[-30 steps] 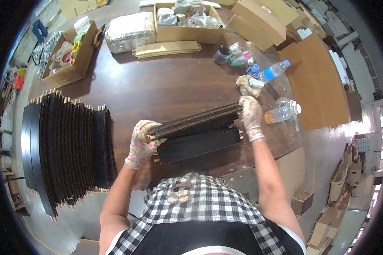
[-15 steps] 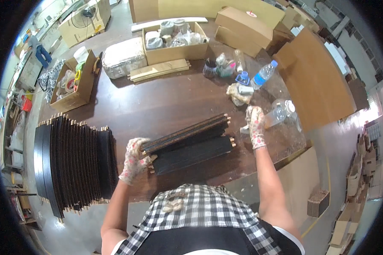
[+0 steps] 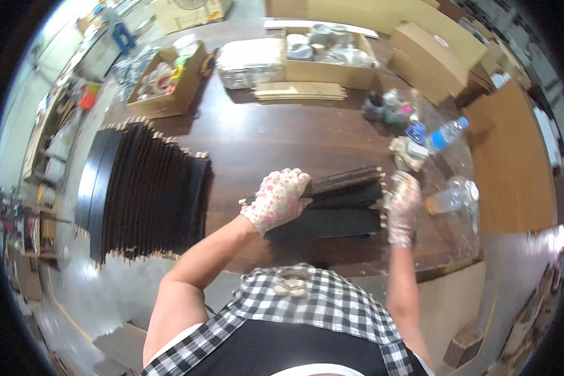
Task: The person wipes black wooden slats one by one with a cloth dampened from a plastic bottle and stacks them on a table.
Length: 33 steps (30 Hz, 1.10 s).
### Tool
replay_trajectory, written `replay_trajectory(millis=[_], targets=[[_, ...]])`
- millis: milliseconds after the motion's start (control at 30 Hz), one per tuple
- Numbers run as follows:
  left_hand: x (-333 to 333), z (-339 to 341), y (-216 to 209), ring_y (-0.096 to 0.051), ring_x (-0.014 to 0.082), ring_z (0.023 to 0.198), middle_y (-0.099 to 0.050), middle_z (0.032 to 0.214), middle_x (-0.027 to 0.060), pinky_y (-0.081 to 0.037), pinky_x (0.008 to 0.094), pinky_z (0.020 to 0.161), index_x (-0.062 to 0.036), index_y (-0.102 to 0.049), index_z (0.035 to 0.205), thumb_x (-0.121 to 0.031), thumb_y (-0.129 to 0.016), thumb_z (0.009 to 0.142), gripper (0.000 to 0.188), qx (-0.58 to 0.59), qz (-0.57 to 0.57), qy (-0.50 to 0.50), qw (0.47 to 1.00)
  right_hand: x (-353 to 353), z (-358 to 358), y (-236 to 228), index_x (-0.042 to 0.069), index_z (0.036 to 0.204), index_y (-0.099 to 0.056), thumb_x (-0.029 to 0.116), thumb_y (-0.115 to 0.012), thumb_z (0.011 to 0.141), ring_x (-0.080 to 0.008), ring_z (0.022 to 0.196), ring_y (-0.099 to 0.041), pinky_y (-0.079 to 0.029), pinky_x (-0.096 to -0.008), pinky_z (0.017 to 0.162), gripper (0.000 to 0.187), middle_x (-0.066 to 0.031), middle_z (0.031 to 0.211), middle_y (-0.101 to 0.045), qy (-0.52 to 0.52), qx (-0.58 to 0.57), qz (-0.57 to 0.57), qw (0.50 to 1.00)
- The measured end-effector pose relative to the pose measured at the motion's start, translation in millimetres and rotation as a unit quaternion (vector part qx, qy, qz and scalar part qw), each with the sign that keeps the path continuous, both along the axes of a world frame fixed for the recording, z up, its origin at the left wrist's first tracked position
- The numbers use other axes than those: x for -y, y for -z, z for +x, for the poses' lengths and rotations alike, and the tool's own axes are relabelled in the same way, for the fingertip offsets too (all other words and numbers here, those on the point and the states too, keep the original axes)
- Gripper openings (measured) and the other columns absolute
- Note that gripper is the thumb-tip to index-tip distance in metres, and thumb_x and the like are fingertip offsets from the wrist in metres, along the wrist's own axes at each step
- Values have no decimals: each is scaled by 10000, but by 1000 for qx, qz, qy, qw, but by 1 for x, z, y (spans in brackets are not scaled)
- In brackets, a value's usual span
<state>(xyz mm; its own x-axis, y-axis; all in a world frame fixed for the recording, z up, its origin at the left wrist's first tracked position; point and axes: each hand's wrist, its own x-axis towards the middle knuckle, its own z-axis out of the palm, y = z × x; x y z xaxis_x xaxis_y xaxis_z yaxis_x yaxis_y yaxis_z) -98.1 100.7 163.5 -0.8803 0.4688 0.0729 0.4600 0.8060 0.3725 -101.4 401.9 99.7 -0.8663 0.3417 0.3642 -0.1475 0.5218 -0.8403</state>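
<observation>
My left hand, in a white glove with pink dots, is closed around the upper of several black wooden slats with pale pegs at their ends. Another black slat lies on the table just nearer to me. Close by the slats' right peg ends is my right hand, in a matching glove. Its fingers are curled and slightly blurred, and whatever they hold is hidden. To the left stands a long row of black slats packed side by side, pegs showing at both ends.
On the brown table sit a box of tools and tape, a wrapped bundle, pale wood strips and a box of bags. Bottles and a crumpled cloth are at the right, beside cardboard.
The view has shifted, so the table's contents sit farther right. My left hand has moved from the slats' left ends onto the upper slats. My right hand has come closer to their right ends.
</observation>
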Motion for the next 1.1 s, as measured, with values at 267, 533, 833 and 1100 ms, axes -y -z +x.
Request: replay_trajectory(millis=[267, 533, 833, 1100], targets=[[151, 72, 25, -646, 365, 911, -661, 990, 167, -514, 448, 791, -43, -583, 1160, -302, -713, 827, 441, -77, -8, -336, 939, 9, 9, -6, -13, 1137, -587, 88, -430, 1013, -126, 932, -609, -497, -260, 843, 224, -95, 1078, -656, -97, -30, -243, 965], [184, 112, 53, -546, 301, 973, -521, 1052, 86, -500, 431, 762, -155, -470, 1358, -81, -717, 695, 711, -86, -262, -415, 867, 44, 3, -21, -10, 1121, -595, 63, -446, 994, -121, 909, -601, -480, -253, 823, 209, -106, 1062, -663, -159, 1, -255, 954], [184, 99, 84, -497, 317, 1078, -498, 1203, 98, -445, 477, 823, -217, -468, 1394, -318, -738, 777, 681, -111, -262, -398, 872, 22, 19, -15, -18, 1128, -591, 79, -427, 1000, -136, 920, -616, -500, -267, 817, 230, -119, 1067, -666, -135, -4, -263, 955], [104, 72, 39, -367, 419, 1326, -384, 1439, 220, -320, 511, 1094, 19, -394, 1406, -463, -825, 634, 1007, -149, 70, -115, 980, 8, 25, -37, 32, 1166, -593, 158, -534, 982, -77, 780, -629, -489, -197, 606, 230, -67, 990, -683, -4, 25, -306, 952]])
